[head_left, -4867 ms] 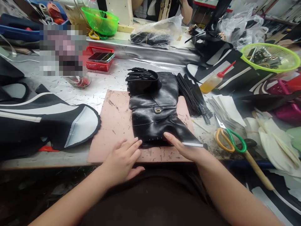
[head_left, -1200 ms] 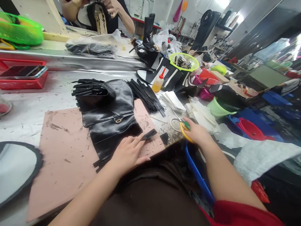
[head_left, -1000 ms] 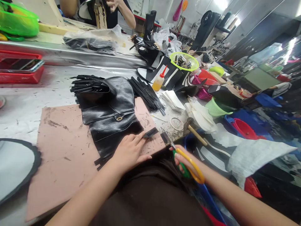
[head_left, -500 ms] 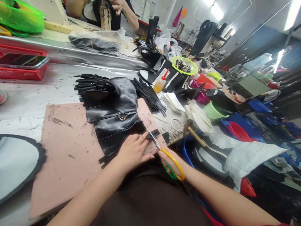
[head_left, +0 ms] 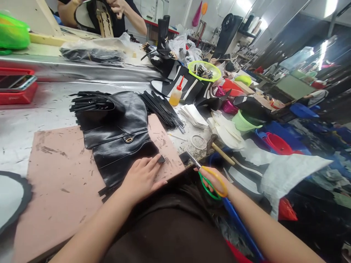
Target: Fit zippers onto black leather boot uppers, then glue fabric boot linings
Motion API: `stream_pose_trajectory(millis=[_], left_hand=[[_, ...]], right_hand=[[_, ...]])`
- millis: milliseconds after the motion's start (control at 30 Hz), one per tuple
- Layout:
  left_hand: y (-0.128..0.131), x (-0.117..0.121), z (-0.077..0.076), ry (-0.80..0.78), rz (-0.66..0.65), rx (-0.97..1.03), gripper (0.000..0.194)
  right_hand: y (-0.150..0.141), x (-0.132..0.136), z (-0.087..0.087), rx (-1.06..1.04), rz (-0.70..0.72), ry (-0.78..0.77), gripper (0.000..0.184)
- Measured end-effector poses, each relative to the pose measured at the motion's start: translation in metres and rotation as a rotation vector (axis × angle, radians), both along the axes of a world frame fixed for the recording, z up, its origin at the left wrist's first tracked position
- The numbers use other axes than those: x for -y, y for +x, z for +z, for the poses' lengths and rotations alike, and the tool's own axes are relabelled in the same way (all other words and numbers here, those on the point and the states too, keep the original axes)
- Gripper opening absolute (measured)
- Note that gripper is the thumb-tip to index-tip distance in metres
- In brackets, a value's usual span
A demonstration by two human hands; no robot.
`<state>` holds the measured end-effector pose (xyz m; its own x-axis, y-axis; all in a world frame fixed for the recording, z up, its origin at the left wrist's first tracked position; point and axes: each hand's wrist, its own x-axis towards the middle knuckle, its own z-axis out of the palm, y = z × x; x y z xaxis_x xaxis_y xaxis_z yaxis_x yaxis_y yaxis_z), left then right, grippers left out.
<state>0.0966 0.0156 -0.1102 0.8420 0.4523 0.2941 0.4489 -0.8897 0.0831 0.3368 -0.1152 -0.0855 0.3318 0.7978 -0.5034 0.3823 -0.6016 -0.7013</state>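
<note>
On the pink mat [head_left: 63, 182], slightly spread left fingers [head_left: 141, 177] steady black leather [head_left: 117, 153], its end strip [head_left: 162, 159] now shortened, while right fingers [head_left: 208, 178] grip withdrawn scissors [head_left: 195, 161].

one head-worn view, looking forward and down.

Workshop, leather footwear by the look: black boot upper [head_left: 123, 135] on worktop [head_left: 52, 115], tall boot [head_left: 163, 33], spools on shelf [head_left: 251, 23], strip lights [head_left: 330, 7], baskets of parts [head_left: 204, 71].
</note>
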Motion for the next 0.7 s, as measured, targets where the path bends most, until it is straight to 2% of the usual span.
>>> stream_pose_trajectory(millis=[67,133,200,300,400,467,533,600,700], left_hand=[[0.001,0.0,0.0,0.013,0.001,-0.014,0.051],[0.001,0.0,0.001,0.03,-0.003,-0.041,0.051],[0.002,0.0,0.002,0.041,0.004,-0.065,0.052],[0.002,0.0,0.003,0.035,0.02,-0.097,0.056],[0.003,0.0,0.003,0.008,0.022,-0.145,0.06],[0.003,-0.001,0.005,-0.023,0.017,-0.172,0.065],[0.003,-0.001,0.008,-0.055,0.011,-0.183,0.067],[0.004,-0.001,0.011,-0.086,0.023,-0.173,0.062],[0.006,0.0,0.012,-0.14,0.09,-0.131,0.049]], right_hand=[[0.002,0.004,-0.012,0.447,0.1,0.028,0.056],[-0.002,0.011,-0.024,0.829,0.227,0.083,0.056],[-0.004,0.023,-0.034,1.024,0.316,0.118,0.06],[-0.002,0.042,-0.043,1.007,0.359,0.165,0.06],[0.009,0.041,-0.038,0.84,0.29,0.185,0.055],[0.022,0.021,-0.027,0.8,0.182,0.128,0.051],[0.039,-0.012,-0.015,0.861,0.088,0.047,0.047],[0.057,-0.048,-0.004,0.943,0.073,0.041,0.043],[0.069,-0.088,0.005,1.04,0.137,0.065,0.038]])
